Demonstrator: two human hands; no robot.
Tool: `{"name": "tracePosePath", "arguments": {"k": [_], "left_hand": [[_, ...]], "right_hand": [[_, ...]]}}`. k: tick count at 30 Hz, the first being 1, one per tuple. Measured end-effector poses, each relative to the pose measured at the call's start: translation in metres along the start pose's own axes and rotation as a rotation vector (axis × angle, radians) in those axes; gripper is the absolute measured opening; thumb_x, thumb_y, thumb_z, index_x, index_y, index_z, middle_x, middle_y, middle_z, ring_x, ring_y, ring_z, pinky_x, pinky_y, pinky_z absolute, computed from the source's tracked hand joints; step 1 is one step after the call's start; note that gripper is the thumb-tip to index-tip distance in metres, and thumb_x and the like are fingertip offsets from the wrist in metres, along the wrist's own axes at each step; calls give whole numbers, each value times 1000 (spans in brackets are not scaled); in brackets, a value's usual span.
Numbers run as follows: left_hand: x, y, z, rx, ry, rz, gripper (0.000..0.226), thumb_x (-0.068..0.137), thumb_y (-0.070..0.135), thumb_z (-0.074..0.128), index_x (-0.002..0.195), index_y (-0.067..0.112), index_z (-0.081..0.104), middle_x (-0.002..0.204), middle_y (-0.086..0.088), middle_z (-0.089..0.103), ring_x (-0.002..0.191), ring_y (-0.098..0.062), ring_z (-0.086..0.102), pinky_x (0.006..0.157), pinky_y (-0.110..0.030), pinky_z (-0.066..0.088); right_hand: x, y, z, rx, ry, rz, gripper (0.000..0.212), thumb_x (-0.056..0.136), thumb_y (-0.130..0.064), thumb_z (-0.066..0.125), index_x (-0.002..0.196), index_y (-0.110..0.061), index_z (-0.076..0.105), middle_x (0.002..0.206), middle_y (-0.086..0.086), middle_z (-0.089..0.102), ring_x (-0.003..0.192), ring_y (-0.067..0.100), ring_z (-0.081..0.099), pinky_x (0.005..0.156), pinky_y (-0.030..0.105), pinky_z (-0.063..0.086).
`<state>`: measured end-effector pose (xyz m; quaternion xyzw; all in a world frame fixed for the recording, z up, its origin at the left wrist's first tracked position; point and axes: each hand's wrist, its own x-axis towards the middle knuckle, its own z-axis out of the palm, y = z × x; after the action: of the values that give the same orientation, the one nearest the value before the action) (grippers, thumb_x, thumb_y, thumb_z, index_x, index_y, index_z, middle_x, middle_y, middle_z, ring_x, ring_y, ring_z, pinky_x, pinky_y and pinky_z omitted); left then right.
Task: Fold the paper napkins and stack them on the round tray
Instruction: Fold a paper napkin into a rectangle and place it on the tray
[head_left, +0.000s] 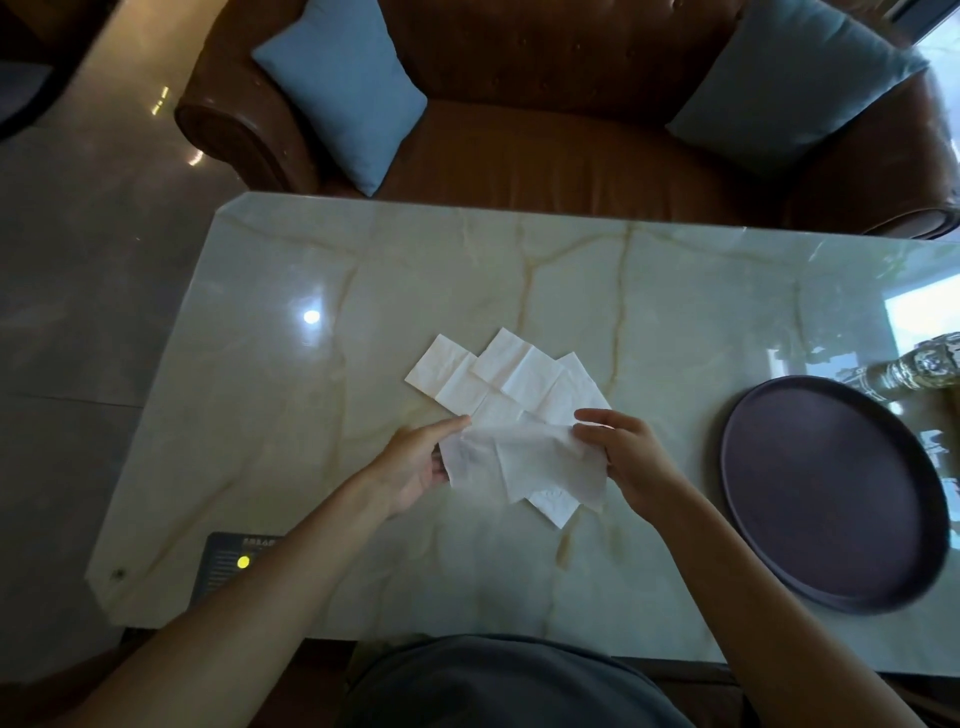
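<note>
We hold one white napkin (524, 460) above the marble table (363, 291): L hand (418, 462) pinches its left edge, R hand (623, 457) pinches its right edge, sheet spread betw. them (slightly crumpled). Loose pile of napkins (498, 376) lies flat just behind, overlapping, approx. table centre. Round tray (831, 493), dark, sits at R, well apart from the pile. Brown sofa (571, 130) w/ blue cushions (345, 88) beyond.

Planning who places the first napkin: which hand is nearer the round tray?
Right. The right hand grips the napkin at its right edge, on the side of the round tray; the left hand holds the napkin's opposite edge, farther away.
</note>
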<state>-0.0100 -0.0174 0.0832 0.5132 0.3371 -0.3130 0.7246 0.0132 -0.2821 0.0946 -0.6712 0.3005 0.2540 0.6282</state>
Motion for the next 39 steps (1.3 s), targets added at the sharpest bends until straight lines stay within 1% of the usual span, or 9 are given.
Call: {"name": "tracePosePath", "arguments": {"k": [6,9,12,15,22,26,31,35,39], "left_hand": [[8,-33,4,-70,-17,-257,36,96,11,67,130,0,65,111,-12,73,90,-23,70,85,-39,58],[12,-43,6,-61,37,-261,31,96,5,65,126,-1,66,113,-16,71,85,-24,69,85,-41,57],[10,-43,7,80,40,-178,19,96,4,64,115,4,70,95,-10,75,73,-19,71,65,-32,60],[4,-27,10,191,31,-9,20,95,2,66,112,9,73,101,-10,76,85,-23,72,70,-32,59],[-24,43,16,223,-38,584,23,92,3,70,104,20,81,104,-3,81,90,-17,76,72,-32,61],[-27,55,19,403,44,676,36,85,-10,72,88,26,78,89,15,74,87,-6,69,78,-30,53],[-34,66,19,499,-19,798,31,81,-19,67,77,9,80,107,-9,63,95,-5,63,82,-23,52],[-35,70,19,392,20,766,31,86,-14,64,98,11,79,114,-16,69,101,-18,68,87,-37,55],[-31,73,18,259,26,648,42,96,-1,57,127,27,66,108,-11,75,88,-20,70,74,-31,58]], "right_hand": [[4,24,0,47,110,254,31,84,8,70,112,-2,64,97,16,64,84,30,59,78,42,47],[4,35,-4,65,66,451,29,86,7,69,113,-1,60,94,13,64,81,27,61,73,44,50],[6,38,-7,47,-37,547,30,88,3,69,117,1,60,102,16,62,88,29,60,80,49,52],[10,22,-7,145,-25,432,42,86,6,70,127,3,63,106,16,62,90,27,60,88,47,50],[0,-36,-19,237,-75,-291,62,86,8,70,136,-23,54,81,-5,70,82,9,68,84,25,55],[-1,-46,-12,203,-167,-194,38,85,10,65,113,-15,72,94,2,77,85,12,72,78,29,51],[1,-53,-8,226,-206,-154,32,87,13,56,80,-16,68,82,0,73,80,15,67,80,29,50],[-5,-62,-9,233,-211,-212,49,85,16,39,62,-17,67,93,7,76,71,19,70,60,26,54],[-8,-68,-13,117,-168,-264,51,89,9,35,60,-21,64,81,4,69,62,17,60,49,22,44]]}}
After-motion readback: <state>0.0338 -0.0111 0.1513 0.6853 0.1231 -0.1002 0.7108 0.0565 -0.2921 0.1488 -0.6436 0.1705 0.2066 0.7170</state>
